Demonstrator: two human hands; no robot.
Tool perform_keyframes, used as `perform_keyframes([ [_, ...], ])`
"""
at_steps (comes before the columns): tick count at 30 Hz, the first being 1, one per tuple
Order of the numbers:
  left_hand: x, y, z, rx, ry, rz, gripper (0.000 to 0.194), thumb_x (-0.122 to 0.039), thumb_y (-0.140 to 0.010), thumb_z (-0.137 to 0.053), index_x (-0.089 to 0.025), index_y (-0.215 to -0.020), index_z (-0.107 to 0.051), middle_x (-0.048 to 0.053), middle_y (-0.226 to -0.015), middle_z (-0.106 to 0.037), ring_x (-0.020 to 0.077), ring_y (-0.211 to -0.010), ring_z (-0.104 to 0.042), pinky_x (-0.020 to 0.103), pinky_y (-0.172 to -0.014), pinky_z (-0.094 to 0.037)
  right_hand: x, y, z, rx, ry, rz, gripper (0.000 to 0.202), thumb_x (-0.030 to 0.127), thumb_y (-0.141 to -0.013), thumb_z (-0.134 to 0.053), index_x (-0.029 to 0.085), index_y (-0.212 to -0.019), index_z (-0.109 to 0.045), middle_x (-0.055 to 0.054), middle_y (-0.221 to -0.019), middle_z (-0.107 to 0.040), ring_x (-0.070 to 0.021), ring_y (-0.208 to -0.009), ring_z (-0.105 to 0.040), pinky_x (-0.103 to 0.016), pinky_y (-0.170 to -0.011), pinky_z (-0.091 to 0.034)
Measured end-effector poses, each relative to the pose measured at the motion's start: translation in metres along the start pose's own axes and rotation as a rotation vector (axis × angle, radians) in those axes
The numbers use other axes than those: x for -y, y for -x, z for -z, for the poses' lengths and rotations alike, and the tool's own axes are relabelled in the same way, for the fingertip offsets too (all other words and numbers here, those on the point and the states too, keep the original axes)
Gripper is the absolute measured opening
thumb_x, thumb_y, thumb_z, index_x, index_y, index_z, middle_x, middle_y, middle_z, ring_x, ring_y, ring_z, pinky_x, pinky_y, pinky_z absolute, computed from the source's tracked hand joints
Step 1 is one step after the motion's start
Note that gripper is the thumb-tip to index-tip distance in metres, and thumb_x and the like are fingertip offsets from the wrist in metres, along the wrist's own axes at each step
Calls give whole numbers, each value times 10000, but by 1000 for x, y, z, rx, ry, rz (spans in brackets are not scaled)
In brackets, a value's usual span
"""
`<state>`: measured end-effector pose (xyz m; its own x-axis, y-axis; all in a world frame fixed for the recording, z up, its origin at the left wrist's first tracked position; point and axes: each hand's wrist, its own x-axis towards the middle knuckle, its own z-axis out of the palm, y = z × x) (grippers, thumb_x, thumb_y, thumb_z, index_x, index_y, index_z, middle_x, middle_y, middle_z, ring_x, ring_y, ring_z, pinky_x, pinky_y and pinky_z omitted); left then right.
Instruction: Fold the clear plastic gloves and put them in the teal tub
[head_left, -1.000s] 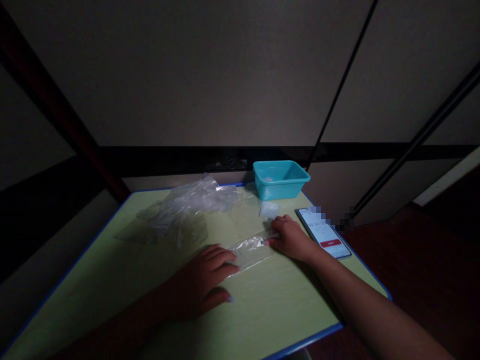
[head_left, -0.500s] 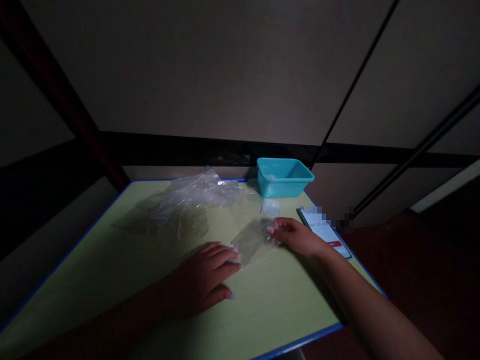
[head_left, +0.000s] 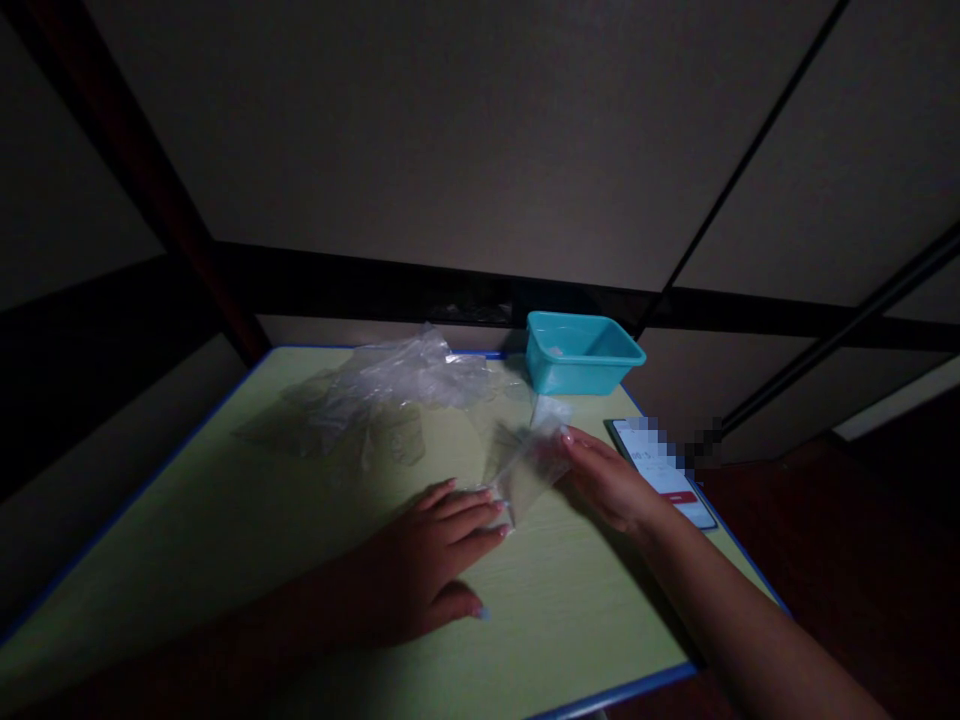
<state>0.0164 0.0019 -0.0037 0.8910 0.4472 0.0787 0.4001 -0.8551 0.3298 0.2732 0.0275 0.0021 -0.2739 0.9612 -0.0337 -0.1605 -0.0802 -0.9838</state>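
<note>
A clear plastic bag point(head_left: 531, 482) stretches between my two hands above the table's middle. My right hand point(head_left: 604, 478) pinches its far right edge, lifting that side off the surface. Flat on the near left end of the bag lies my left hand point(head_left: 442, 560), its fingers spread and pressing it to the table. Just beyond the bag is a small whitish translucent packet point(head_left: 551, 411). To the left and farther back, a loose heap of clear plastic bags point(head_left: 405, 375) covers part of the tabletop.
A turquoise plastic basket point(head_left: 581, 375) stands at the table's back right corner, with something small and pale inside. Along the right edge lies a phone point(head_left: 664, 475) with its screen lit. The pale green table point(head_left: 525, 620) has a blue rim and stands against dark panels.
My right hand has raised its side of the bag and tilted it up. My left hand's fingers have spread a little more on the other end. The view has shifted slightly.
</note>
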Motion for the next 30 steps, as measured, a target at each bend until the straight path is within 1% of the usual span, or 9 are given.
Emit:
perform_keyframes([
  [3,1,1,0,-15,10,5,629,-473,-850,-612,-222,-1400,-441,113,-1470,-433,352,-1384,-315,591,-1102,-264,-3,5,-5,75,-48,11,350,541,-811,-652,226,-964,-634,-42,-1052,-674,-220,-1030,-589,-403,-1002,-354],
  [6,3,2,-1,-11,9,4,637,-493,-854,-598,-236,-1411,-427,108,-1477,-423,358,-1395,-288,598,-1107,-250,-7,8,-10,110,-56,59,364,485,-799,-695,245,-1059,-610,-47,-1185,-641,-224,-1154,-547,-431,-1087,-275],
  [10,3,4,-2,-12,17,3,686,-533,-837,-601,-239,-1427,-409,118,-1489,-399,380,-1394,-279,616,-1104,-243,-16,9,-18,110,-125,14,588,372,-758,-765,283,-1275,-501,-53,-1315,-571,-223,-1256,-485,-451,-1123,-227],
  [13,2,4,-3,-1,19,12,701,-530,-838,-598,-255,-1444,-377,105,-1511,-363,374,-1398,-273,615,-1111,-231,-23,9,-26,85,-189,-50,594,344,-727,-791,265,-1254,-528,-57,-1281,-595,-238,-1237,-509,-463,-1121,-239],
  [17,0,3,-5,2,23,33,704,-520,-847,-592,-276,-1459,-344,83,-1532,-323,364,-1414,-233,614,-1123,-195,-28,7,-38,13,-273,-70,515,425,-727,-774,273,-1186,-597,-36,-1171,-663,-237,-1153,-573,-459,-1106,-280],
  [21,-2,1,-5,20,-11,51,698,-510,-867,-564,-274,-1472,-310,84,-1555,-259,344,-1433,-178,608,-1130,-175,-24,5,-45,22,-363,-61,453,452,-756,-726,291,-1168,-628,-29,-1178,-670,-242,-1173,-559,-431,-1070,-346],
  [26,-2,3,-9,-20,-35,74,697,-477,-861,-584,-282,-1471,-308,74,-1556,-271,314,-1436,-193,576,-1144,-169,-22,5,-42,-17,-346,-21,556,460,-786,-690,324,-1302,-534,-18,-1339,-576,-229,-1242,-506,-426,-1092,-309],
  [28,-1,3,-11,-35,-16,62,701,-472,-852,-600,-288,-1467,-317,82,-1551,-279,317,-1425,-230,568,-1140,-191,-22,5,-42,4,-304,-34,615,496,-791,-671,334,-1353,-479,-20,-1387,-532,-230,-1256,-494,-440,-1098,-298],
  [30,1,3,-12,-49,5,52,692,-473,-851,-602,-291,-1461,-331,88,-1546,-291,324,-1416,-253,574,-1136,-198,-23,5,-42,47,-249,-46,649,522,-774,-676,337,-1360,-469,-24,-1381,-537,-237,-1247,-504,-451,-1101,-295],
])
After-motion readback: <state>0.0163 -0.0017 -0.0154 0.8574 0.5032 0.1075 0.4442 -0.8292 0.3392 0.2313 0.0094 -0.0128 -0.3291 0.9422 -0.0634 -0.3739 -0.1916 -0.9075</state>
